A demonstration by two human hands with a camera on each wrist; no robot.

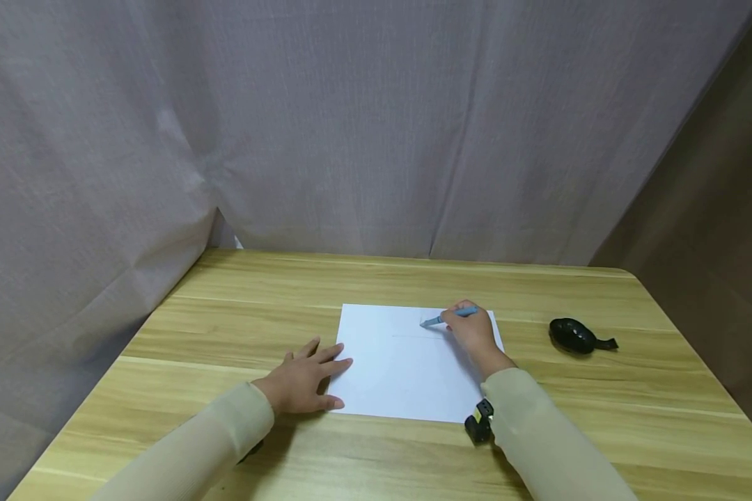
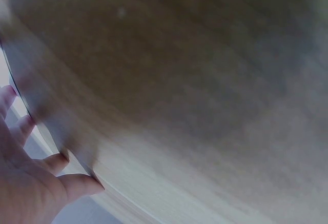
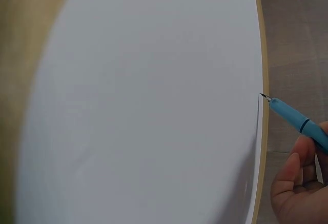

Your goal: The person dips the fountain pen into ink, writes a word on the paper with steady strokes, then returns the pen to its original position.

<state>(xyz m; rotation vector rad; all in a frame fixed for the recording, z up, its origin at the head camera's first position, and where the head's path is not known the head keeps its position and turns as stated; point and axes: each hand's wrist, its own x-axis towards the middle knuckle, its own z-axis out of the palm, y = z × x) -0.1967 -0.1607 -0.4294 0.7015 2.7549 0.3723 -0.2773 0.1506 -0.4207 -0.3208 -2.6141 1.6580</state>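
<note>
A sheet of white paper (image 1: pixel 407 383) lies on the wooden table, with a faint horizontal line and a short upright line drawn near its far edge. My right hand (image 1: pixel 473 336) pinches a blue fountain pen (image 1: pixel 451 316) over the paper's far right part. In the right wrist view the tip of the fountain pen (image 3: pixel 289 114) points down at the sheet, and the thumb and fingers close round its barrel. With fingers spread, my left hand (image 1: pixel 303 379) rests at the paper's left edge; its fingertips overlap the sheet. The left wrist view shows this hand (image 2: pixel 31 178) only at the lower left.
A glossy black oval object (image 1: pixel 572 336) with a short flared tail lies on the table (image 1: pixel 601 396) right of the paper. Grey curtains (image 1: pixel 351 139) hang behind and to the left of the table, and a darker one (image 1: pixel 714 278) to the right.
</note>
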